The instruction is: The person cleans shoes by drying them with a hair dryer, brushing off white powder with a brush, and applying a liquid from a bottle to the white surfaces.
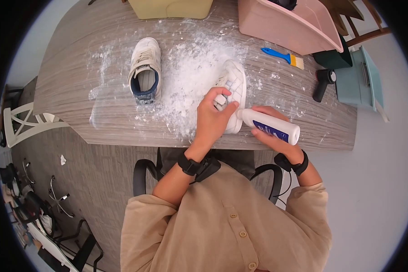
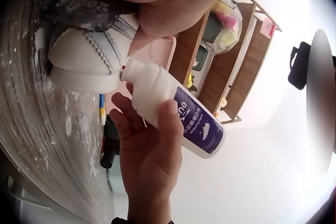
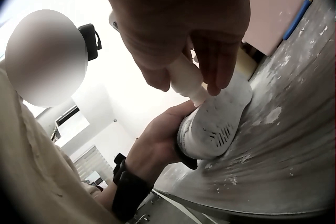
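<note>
My left hand [image 1: 211, 117] grips a white shoe [image 1: 236, 75] standing on the table, its fingers and thumb over the opening. In the left wrist view the shoe's dark heel tab and stitched side panels show. My right hand [image 2: 149, 155] holds a white plastic bottle [image 2: 157, 90] of shoe whitening agent with a purple label. The bottle is tilted, its nozzle right at the shoe's side near the sole. Seen from the right wrist, the shoe's sole [image 3: 223, 129] faces the camera. A second white shoe [image 1: 145, 50] with a dark blue lining sits to the left.
White powder or residue is spread over the wooden table [image 1: 77, 77] between the shoes. A blue-handled brush [image 1: 281, 55] and a black handheld device [image 1: 323, 85] lie at the right. Pink [image 1: 288, 31], yellow [image 1: 170, 9] and light blue [image 1: 362, 77] bins stand around the table.
</note>
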Available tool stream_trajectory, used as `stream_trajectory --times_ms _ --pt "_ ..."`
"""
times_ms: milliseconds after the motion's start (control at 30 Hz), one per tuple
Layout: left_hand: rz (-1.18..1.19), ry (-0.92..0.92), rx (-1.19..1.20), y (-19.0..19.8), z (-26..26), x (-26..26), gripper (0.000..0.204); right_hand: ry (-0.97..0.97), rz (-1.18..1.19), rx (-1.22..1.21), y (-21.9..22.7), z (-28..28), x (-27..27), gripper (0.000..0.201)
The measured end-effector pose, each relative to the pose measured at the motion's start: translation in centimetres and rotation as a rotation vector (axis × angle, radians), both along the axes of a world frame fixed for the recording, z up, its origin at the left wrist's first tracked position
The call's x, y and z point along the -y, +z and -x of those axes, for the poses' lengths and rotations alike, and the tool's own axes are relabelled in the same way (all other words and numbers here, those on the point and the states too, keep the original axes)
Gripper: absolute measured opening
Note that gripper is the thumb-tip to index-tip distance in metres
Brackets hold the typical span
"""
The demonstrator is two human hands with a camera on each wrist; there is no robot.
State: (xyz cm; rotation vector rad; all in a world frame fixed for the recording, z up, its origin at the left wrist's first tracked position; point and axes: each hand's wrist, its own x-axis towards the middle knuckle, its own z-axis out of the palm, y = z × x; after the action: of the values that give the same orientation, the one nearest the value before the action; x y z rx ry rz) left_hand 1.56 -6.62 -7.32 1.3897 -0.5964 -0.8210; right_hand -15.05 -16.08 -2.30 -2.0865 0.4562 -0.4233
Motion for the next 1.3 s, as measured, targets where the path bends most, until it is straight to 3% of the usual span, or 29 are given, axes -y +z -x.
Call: stream_trajectory --times_ms 100,133,200,333,467,567,667,833,1100,1300 --pt "-0.001 0.012 0.043 -0.3 0.0 0.0 0.023 -0.089 -0.206 -0.015 -0.6 1.1 0.3 0.04" --pt "-0.011 0.016 0.063 -0.3 0.0 0.0 0.023 -0.28 -0.626 0.119 -0.9 0.6 0.1 0.034" --pt "-0.033 0.008 0.026 0.1 -0.1 -0.2 0.023 -0.446 -1.235 0.194 0.1 0.3 2.0 0.043" --pt "-0.023 -0.001 -0.049 0.1 -0.1 -0.1 0.023 -0.531 -1.365 0.213 0.1 -0.7 2.2 0.043" --pt "-0.041 -0.016 -0.09 -0.1 -0.1 -0.1 0.023 -0.492 -1.398 0.182 -0.6 -0.5 2.1 0.044" --pt "-0.035 -0.018 -0.059 -0.1 -0.1 -0.1 0.023 -0.478 -0.94 0.106 -0.5 0.0 1.3 0.037" --pt "-0.013 -0.004 -0.066 -0.5 -0.2 -0.1 0.023 -0.346 -0.185 0.055 -0.4 0.7 0.3 0.036" --pt "0.001 0.017 -0.077 -0.7 0.0 0.0 0.023 -0.159 -0.081 -0.106 -0.2 0.9 0.2 0.042" --pt "-0.008 0.022 -0.068 -0.7 -0.1 0.0 0.023 -0.017 -0.015 -0.081 0.5 0.2 0.0 0.037" --pt "0.006 0.023 -0.076 -1.0 0.0 0.0 0.023 0.038 0.175 -0.052 0.6 0.0 -0.1 0.038"
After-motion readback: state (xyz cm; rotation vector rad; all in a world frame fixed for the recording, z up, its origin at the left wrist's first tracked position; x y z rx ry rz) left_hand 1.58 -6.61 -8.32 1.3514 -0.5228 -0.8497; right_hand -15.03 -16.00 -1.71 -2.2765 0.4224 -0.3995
